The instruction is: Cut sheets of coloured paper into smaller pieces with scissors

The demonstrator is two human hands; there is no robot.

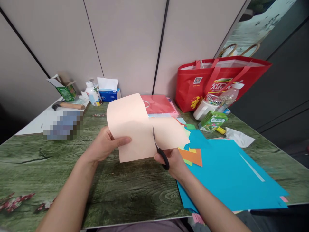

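Observation:
My left hand (112,145) pinches a pale peach sheet of paper (135,129) at its left side, thumb on the front face. The sheet is held above the table and its upper part curls. In my right hand (172,161) is a pair of black-handled scissors (163,158), blades pointing up and away from me across the paper. A cut runs up from the lower edge, and the part on the right bends away over my right hand. Some of my right fingers are hidden behind the paper and the handle.
Blue paper sheets (231,174) cover the table's right side, with orange scraps (195,157) beside them. Behind stand a red bag (190,83), a green drink carton (212,121), a plastic bottle (231,93), a tissue pack (109,95) and a white bottle (93,94). A wooden-handled tool (72,105) lies left.

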